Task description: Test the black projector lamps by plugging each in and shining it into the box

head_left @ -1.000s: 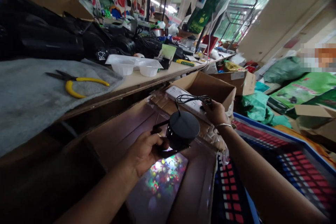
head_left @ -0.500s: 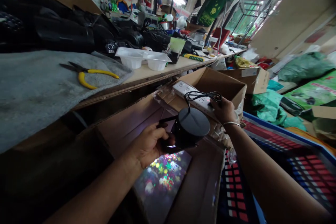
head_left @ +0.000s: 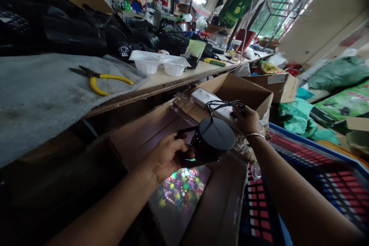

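Note:
My left hand [head_left: 165, 156] grips a round black projector lamp [head_left: 215, 139] by its bracket, lens pointing down. Coloured light patterns [head_left: 180, 189] fall from it onto the inside of a cardboard box [head_left: 138, 142] below. A black cord [head_left: 226, 105] runs from the lamp's back up to a white power strip [head_left: 211, 102] lying on the edge of another open carton [head_left: 245, 92]. My right hand [head_left: 245, 120], a bangle on the wrist, rests on the strip at the cord's plug end.
A workbench edge [head_left: 161, 84] runs above the boxes, with yellow-handled pliers [head_left: 99, 80] on a grey cloth [head_left: 37, 96], a white plastic tray [head_left: 160, 63] and black devices [head_left: 72, 27]. A blue crate [head_left: 317, 173] sits to the right, with green bags [head_left: 294, 117] beyond.
The view has shifted slightly, so both hands and the lamp sit a bit further right. The projected colour pattern on the box has changed shape. My hands keep their holds.

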Motion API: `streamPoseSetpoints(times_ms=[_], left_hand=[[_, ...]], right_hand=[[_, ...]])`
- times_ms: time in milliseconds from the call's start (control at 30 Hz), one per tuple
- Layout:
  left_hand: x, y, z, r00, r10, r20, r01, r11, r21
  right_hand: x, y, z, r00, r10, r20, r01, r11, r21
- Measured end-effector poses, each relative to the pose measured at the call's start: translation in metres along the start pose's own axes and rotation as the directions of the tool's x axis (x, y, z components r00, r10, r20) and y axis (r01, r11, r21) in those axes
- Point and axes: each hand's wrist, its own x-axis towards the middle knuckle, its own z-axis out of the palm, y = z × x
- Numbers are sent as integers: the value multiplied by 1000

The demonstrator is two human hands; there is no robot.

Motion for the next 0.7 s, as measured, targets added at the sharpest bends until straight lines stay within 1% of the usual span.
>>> streamPoseSetpoints(times_ms=[133, 367, 533, 700], left_hand=[[-1, 0, -1, 1000, 3, 12, -3, 1000, -3], [-1, 0, -3, 999, 8, 39, -8, 1000, -2], [0, 0, -3, 999, 12, 51, -12, 1000, 0], [-2, 3, -1, 998, 14, 56, -14, 1000, -1]], right_hand=[[-1, -1, 0, 1000, -2, 2, 2, 1000, -14], [-1, -1, 1, 1000, 11, 0, -11, 1000, 10], [-1, -4, -1, 1000, 4, 6, -4, 1000, -31], [-1, -2, 0, 1000, -17, -14, 16, 999, -51]])
